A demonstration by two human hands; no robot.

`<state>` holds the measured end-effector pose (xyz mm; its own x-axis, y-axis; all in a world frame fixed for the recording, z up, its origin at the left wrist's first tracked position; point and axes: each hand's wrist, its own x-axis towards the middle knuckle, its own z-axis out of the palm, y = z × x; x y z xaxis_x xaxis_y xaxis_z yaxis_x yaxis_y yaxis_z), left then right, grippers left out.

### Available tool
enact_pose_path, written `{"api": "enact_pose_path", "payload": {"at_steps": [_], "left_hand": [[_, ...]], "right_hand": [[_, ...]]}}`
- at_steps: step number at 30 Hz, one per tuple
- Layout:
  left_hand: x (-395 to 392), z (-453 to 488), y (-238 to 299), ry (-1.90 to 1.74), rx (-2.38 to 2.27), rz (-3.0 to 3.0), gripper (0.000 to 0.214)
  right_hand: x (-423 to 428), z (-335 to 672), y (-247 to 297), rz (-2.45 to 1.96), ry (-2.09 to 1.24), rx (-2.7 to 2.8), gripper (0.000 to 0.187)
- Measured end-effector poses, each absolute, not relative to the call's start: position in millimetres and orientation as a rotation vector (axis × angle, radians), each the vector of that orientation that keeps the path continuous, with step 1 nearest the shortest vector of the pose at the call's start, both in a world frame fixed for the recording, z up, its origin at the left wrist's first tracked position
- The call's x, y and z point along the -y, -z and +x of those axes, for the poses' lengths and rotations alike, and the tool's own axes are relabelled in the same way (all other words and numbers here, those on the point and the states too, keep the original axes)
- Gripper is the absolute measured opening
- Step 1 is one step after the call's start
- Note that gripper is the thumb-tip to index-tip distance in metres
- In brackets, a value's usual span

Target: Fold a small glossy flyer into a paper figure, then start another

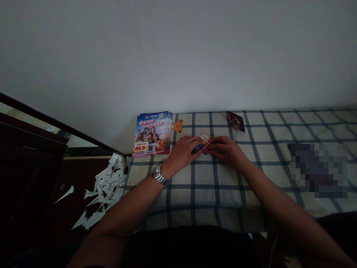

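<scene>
Between my two hands is a small piece of folded printed paper [205, 140], coloured blue, red and pale, lying low over the checked cloth [200, 175]. My left hand [184, 149], with a metal watch on its wrist, has its fingers closed on the paper's left side. From the other side, my right hand [226, 149] pinches the paper's right edge. My fingers cover part of the paper, so its full shape is hidden. A stack of glossy leaflets [153, 134] lies left of my hands. Beyond my right hand rests a dark folded printed paper piece [236, 121].
An orange bear figure [177, 126] shows beside the stack. A blurred-out item [318, 169] lies at the right. White paper scraps [108, 186] are heaped below the cloth's left edge. A pale wall [178, 56] rises behind, and a dark rail [61, 124] slants at left.
</scene>
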<state>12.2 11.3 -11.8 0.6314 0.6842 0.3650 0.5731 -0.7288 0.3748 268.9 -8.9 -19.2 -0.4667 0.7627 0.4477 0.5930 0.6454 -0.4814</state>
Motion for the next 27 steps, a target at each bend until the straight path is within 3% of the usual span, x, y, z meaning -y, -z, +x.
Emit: {"api": "enact_pose_path", "payload": {"at_steps": [27], "left_hand": [[-13.0, 8.1, 14.4, -0.709, -0.930, 2.626, 0.028]], "right_hand": [[6.9, 270.0, 20.9, -1.068, -0.348, 2.247, 0.019]]}}
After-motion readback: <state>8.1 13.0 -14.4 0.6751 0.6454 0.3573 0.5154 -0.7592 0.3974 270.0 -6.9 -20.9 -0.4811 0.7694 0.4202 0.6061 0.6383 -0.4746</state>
